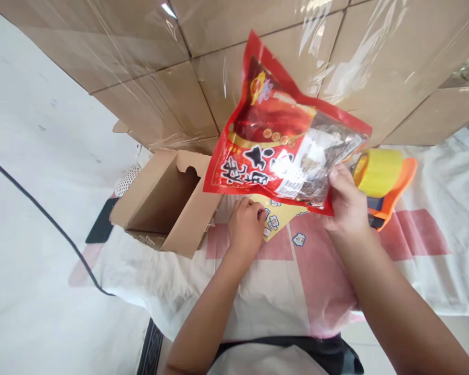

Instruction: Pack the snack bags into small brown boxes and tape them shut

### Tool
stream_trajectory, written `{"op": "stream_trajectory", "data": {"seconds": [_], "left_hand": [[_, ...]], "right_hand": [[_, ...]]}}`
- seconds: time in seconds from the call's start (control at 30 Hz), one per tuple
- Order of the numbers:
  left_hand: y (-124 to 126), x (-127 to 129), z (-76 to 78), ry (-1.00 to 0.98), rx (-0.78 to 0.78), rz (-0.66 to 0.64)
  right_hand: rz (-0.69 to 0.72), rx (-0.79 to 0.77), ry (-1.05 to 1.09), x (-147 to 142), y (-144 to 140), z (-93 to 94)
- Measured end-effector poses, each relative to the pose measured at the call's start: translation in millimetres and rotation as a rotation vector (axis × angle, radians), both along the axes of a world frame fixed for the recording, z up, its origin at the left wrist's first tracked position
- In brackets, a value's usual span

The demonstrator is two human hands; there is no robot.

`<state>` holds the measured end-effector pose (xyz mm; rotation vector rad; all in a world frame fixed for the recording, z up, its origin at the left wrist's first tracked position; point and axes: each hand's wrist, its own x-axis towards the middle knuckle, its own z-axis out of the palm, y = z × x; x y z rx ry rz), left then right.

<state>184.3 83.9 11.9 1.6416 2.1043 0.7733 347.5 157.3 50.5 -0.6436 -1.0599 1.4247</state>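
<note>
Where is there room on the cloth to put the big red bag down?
Bare cloth lies between the forearms, below the yellow card, and at far right past the tape dispenser. It is crowded around the open box, left hand and right hand holding the red bag.

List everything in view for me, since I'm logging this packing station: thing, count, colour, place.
pouch: one, red with a clear window, held up above the table
box: one, brown, open, on the table left of the hands
leaflet: one, yellow, flat on the table under the pouch
tape gun: one, orange with a yellow roll, on the table behind the right hand
cloth: one, white and pink, covering the table
cartons: several, brown, film-wrapped, stacked behind the table
cable: one, black, across the white floor at left
left hand: closed, fingertips on the leaflet
right hand: gripping the pouch's lower corner
</note>
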Motion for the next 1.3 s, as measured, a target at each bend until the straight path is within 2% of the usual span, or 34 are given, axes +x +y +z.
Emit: {"op": "stream_trajectory", "data": {"seconds": [0.07, 0.13, 0.23, 0.3, 0.4, 0.47, 0.5, 0.53, 0.63, 0.67, 0.73, 0.8, 0.87, 0.9, 0.97, 1.03, 1.2, 1.3], "left_hand": [[3, 2, -3.8, 0.179, 0.013, 0.056], [1, 3, -5.9, 0.231, -0.033, 0.115], [-16, 2, -3.7, 0.237, -0.029, 0.058], [-40, -6, 3.2, 0.192, 0.151, -0.045], [-87, -30, 22.6, 0.088, 0.634, -0.114], [-114, -53, 40.4, 0.063, 0.930, 0.008], [-124, -64, 49.7, 0.025, 0.996, 0.072], [-130, -75, 58.7, -0.053, 0.974, 0.098], [-139, -98, 79.2, -0.265, 0.637, 0.090], [-140, -104, 83.7, -0.285, 0.554, 0.139], [-146, -117, 91.7, -0.262, 0.571, 0.382], [-153, -132, 100.9, -0.174, 0.650, 0.663], [-157, -148, 112.0, -0.047, 0.598, 0.832], [-156, -156, 117.3, 0.004, 0.530, 0.862], [-145, -167, 124.8, 0.054, 0.380, 0.840], [-124, -172, 125.0, 0.052, 0.286, 0.743], [-69, -169, 100.0, -0.031, 0.322, 0.320], [-55, -165, 87.3, 0.138, 0.201, 0.140]], "right_hand": [[0.015, -0.025, 0.017, -5, -4, 0.1], [0.043, -0.040, 0.021, -9, -9, -1.2], [0.098, -0.013, -0.020, -11, -15, -5.0], [0.173, 0.010, -0.066, -9, -17, -6.5], [0.297, 0.067, -0.133, -5, -14, -1.1], [0.389, 0.131, -0.186, -9, -10, 9.6], [0.445, 0.173, -0.217, -13, -8, 16.7], [0.512, 0.219, -0.250, -19, -7, 24.3], [0.741, 0.342, -0.328, -42, -8, 44.2], [0.777, 0.371, -0.334, -50, -9, 47.8], [0.727, 0.392, -0.321, -61, -9, 48.4], [0.578, 0.383, -0.291, -65, -5, 41.2], [0.474, 0.354, -0.283, -65, 2, 30.6], [0.442, 0.337, -0.285, -64, 6, 25.7], [0.394, 0.319, -0.297, -64, 12, 19.2], [0.360, 0.310, -0.307, -67, 15, 17.6], [0.337, 0.306, -0.325, -79, 16, 17.3], [0.331, 0.299, -0.327, -82, 19, 9.6]]}}
